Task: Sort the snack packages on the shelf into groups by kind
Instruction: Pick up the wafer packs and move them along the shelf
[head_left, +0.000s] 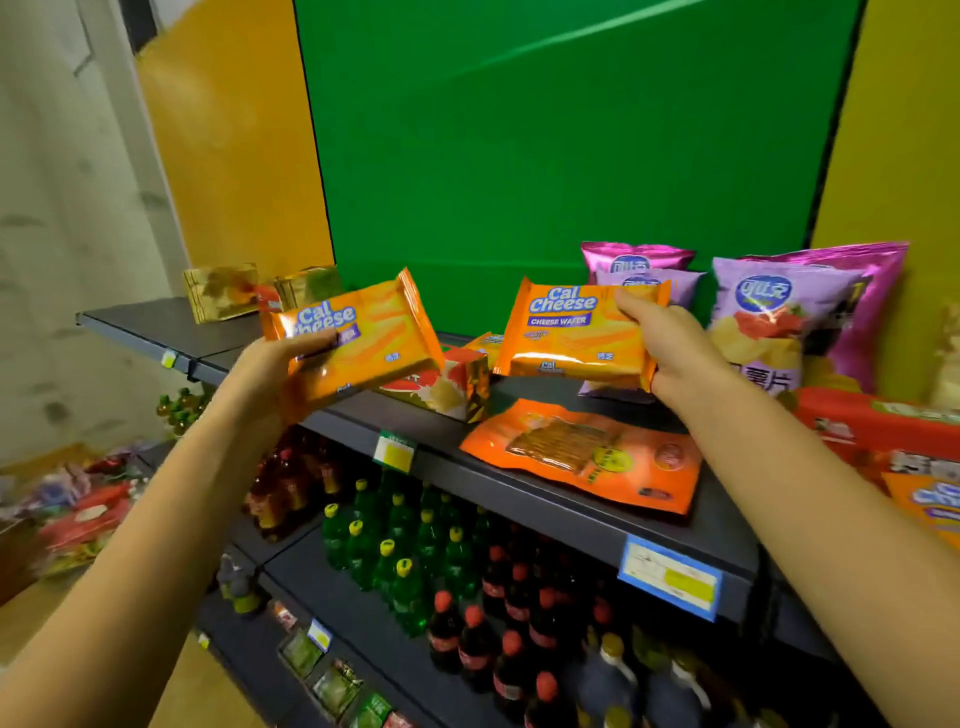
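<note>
Green panelling backs a dark shelf (524, 387), and two orange Cal Cheese wafer packs are held in the air above it. The left hand (270, 364) grips the left pack (369, 338) at its lower left edge, thumb pressed across the front. The right hand (680, 353) pinches the right pack (571, 332) by its right side. Beneath them on the shelf lie a flat orange pouch (587, 457) and a gold box (452, 389). Purple chip bags (779, 322) stand just to the right, and soda bottles (400, 545) fill the tier below.
</note>
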